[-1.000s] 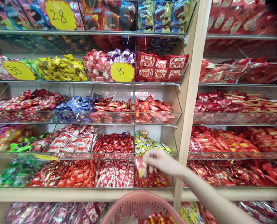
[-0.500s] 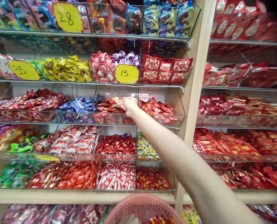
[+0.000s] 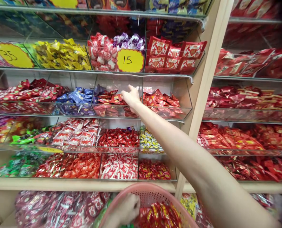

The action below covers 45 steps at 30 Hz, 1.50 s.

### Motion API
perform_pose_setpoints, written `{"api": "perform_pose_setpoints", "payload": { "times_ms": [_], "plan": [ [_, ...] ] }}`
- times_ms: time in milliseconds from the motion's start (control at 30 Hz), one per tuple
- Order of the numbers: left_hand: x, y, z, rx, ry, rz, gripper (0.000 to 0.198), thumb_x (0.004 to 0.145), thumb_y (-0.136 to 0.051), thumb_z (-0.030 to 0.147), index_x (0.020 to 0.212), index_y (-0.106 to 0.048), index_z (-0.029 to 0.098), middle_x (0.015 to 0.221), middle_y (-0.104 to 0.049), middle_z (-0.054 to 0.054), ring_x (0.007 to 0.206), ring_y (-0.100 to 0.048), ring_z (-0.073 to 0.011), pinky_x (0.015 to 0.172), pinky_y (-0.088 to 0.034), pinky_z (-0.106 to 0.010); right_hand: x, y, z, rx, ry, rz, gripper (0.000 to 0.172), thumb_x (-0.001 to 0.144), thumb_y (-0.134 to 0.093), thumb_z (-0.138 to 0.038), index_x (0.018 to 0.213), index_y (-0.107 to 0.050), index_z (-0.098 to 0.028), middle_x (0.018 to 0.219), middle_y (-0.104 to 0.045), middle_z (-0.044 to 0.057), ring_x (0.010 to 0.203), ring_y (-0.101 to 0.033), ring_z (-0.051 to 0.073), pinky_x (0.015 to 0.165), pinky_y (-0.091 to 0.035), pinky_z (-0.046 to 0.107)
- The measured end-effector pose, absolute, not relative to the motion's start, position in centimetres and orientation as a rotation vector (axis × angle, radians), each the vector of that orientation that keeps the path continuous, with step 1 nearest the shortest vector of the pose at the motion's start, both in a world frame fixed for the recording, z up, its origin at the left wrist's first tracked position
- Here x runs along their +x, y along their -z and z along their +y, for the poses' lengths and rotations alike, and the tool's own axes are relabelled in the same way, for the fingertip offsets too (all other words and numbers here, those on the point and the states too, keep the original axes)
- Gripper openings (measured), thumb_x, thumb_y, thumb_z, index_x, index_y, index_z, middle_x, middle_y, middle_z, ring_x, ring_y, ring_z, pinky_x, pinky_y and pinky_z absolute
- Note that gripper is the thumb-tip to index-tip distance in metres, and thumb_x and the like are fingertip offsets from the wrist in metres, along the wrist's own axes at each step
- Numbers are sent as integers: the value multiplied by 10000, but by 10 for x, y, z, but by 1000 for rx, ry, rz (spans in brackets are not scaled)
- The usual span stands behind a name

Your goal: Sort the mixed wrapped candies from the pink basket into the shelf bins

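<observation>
“Packets (image 3: 109, 96) beside the right hand (image 3: 129, 95): how do they look?”

“Glossy red with paler patches, edges crimped, heaped loosely in a clear-fronted bin (image 3: 118, 111) on the shelf. Blue packets (image 3: 80, 96) lie next to them on the left, and speckled red packets (image 3: 161, 99) fill the section on the right.”

“And the arm?”

“The right forearm (image 3: 190, 155) comes in from the lower right corner and slants up and leftward across the shelves, bare and stretched out. The wrist is over the bin's front wall, and the hand points inward above the right side of the heap.”

“Are its fingers gripping?”

“They look released, loosely spread, two tips clearly apart. Whether any touch the heap, I can't tell.”

“The other one?”

“The left hand (image 3: 130, 204) is low, inside the left part of the pink basket (image 3: 155, 191), back of the hand up, fingers curled under. I can't tell whether it grasps anything. Shiny red-and-yellow packets (image 3: 166, 215) are piled just beside it.”
</observation>
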State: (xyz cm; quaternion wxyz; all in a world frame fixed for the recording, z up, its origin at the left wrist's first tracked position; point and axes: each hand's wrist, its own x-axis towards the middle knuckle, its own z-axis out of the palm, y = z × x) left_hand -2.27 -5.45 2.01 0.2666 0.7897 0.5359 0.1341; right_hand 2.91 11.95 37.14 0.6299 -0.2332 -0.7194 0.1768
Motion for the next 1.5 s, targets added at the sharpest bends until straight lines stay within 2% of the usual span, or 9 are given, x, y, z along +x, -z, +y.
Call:
{"api": "perform_pose_setpoints", "payload": {
  "times_ms": [100,233,333,500,633,800,967,1200,1500],
  "plan": [
    [-29,-31,-54,1835,-511,1279,141,811,-450,287,798,-544,183,604,-619,28,581,-600,-126,533,-404,-212,37,-368,90,-596,-356,-1615,459,810,-482,-180,1257,-410,-106,1417,-299,152,1281,-368,250,1067,-267,436],
    [-33,-45,-56,1516,-766,1191,295,759,-523,470,787,-506,176,577,-611,24,571,-627,-140,513,-392,-202,64,-337,28,-417,-429,-1630,354,818,-469,-153,1171,-484,-170,1463,-208,130,1106,-550,188,984,-406,356],
    [-31,-56,-60,1398,-882,1173,382,725,-567,549,784,-523,173,600,-624,10,593,-654,-157,532,-431,-213,101,-279,-20,-329,-496,-1655,271,817,-513,-187,1087,-536,-201,1410,-325,109,1001,-600,160,916,-470,318],
    [-24,-74,-76,1435,-1112,1078,363,792,-554,506,866,-593,153,748,-700,-54,717,-681,-180,634,-525,-254,166,-147,-63,-793,-792,-1501,276,819,-570,-356,1071,-581,-243,1314,-455,88,874,-607,159,818,-502,317],
    [-18,-81,-92,1842,-1356,1056,199,867,-516,312,935,-653,183,1037,-687,-68,939,-653,-172,839,-530,-283,185,-90,-81,-940,-1511,-1039,432,796,-555,-525,1077,-581,-198,1051,-625,82,709,-614,132,646,-504,259],
    [-19,-68,-104,2626,-1272,980,390,856,-492,97,1216,-550,237,1290,-546,-58,1160,-532,-164,969,-468,-273,176,-86,-99,-680,-1839,-816,343,835,-531,-486,950,-614,-174,780,-635,24,691,-610,121,619,-485,224],
    [-20,-60,-112,2782,-1129,924,458,860,-453,58,1289,-471,214,1375,-453,-79,1200,-495,-152,972,-456,-232,170,-76,-102,-713,-1757,-813,209,766,-671,-341,897,-608,-191,831,-653,13,749,-621,128,683,-483,231],
    [-5,-56,-112,2070,-1280,1246,334,896,-425,240,1198,-567,255,1274,-561,-43,1134,-553,-160,988,-440,-299,174,-54,-102,-743,-1677,-727,324,726,-709,-344,986,-585,-197,895,-639,19,765,-609,133,716,-491,263],
    [23,-61,-102,1419,-1281,1160,470,731,-634,477,1105,-630,191,952,-685,-67,839,-639,-174,732,-526,-244,171,-40,-107,-766,-1564,-649,320,672,-755,-312,932,-609,-196,902,-640,21,868,-602,157,844,-493,319]
  ]
}}
